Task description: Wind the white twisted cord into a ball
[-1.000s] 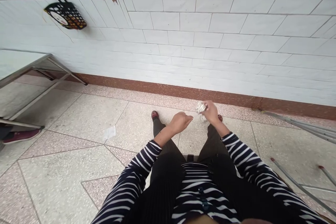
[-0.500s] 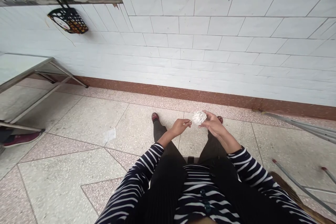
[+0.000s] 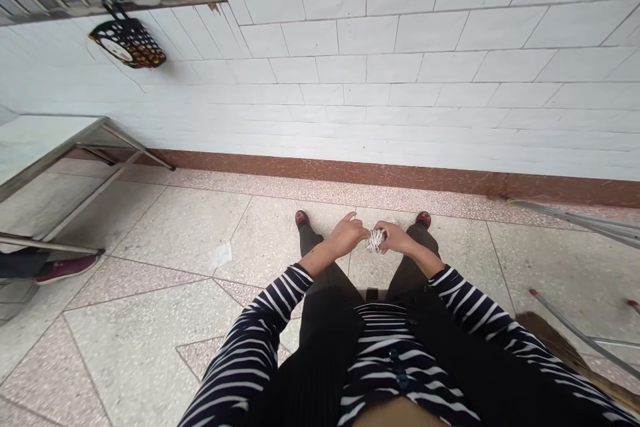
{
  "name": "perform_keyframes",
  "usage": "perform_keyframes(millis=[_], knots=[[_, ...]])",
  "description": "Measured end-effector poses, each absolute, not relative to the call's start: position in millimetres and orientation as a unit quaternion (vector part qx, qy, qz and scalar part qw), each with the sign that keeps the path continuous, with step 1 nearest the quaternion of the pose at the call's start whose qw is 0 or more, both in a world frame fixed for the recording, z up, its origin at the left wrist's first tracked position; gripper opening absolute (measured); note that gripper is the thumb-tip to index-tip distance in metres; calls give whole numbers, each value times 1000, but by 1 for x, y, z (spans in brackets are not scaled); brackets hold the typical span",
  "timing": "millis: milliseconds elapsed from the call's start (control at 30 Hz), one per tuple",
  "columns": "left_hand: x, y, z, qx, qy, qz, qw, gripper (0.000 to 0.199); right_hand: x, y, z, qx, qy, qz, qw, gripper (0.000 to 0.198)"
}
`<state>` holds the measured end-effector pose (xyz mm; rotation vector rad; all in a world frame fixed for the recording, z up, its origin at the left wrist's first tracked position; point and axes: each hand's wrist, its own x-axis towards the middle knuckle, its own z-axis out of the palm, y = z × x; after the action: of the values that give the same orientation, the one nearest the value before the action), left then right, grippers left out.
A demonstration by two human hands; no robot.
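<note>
My right hand [image 3: 395,237] grips a white ruffled, flower-like ball [image 3: 375,240]. A tangle of thin white strands shows on its side towards me. The ball is held in front of my body, above the floor between my feet. My left hand [image 3: 346,235] is closed, with its fingertips at the ball's left edge. Something small and pale sticks up at the top of this hand; whether it is a fingertip or a thin stick is unclear. The inside of the left-hand grip is hidden.
A metal-framed table [image 3: 55,140] stands at left, with another person's shoe [image 3: 67,269] beneath it. White paper [image 3: 223,254] lies on the floor. A black patterned bag [image 3: 127,42] hangs from the window bars. Metal legs [image 3: 580,337] show at right, before the tiled wall [image 3: 400,33].
The ball has been turned, so its stringy side faces me instead of its ruffled side. My left hand has come up against it, and my right-hand fingers have shifted over its top.
</note>
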<state>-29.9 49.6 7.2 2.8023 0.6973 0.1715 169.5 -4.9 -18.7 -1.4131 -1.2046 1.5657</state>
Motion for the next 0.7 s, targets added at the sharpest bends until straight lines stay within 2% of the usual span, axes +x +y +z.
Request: perform_keyframes(millis=[167,333,433,500,700], knots=[[-30,50,1,941,264,127,169,23,173,-27,2,-463,-442,691,335,39],[-16,56,-19,850,355,198,334,22,170,-32,17,-447,-393,687,418,44],[-7,58,-36,798,397,208,403,25,171,-26,26,-449,-375,666,463,55],[-2,58,-45,784,416,202,415,25,172,-20,32,-456,-366,641,497,61],[3,60,-59,781,425,194,414,27,176,-4,43,-476,-355,588,549,52]])
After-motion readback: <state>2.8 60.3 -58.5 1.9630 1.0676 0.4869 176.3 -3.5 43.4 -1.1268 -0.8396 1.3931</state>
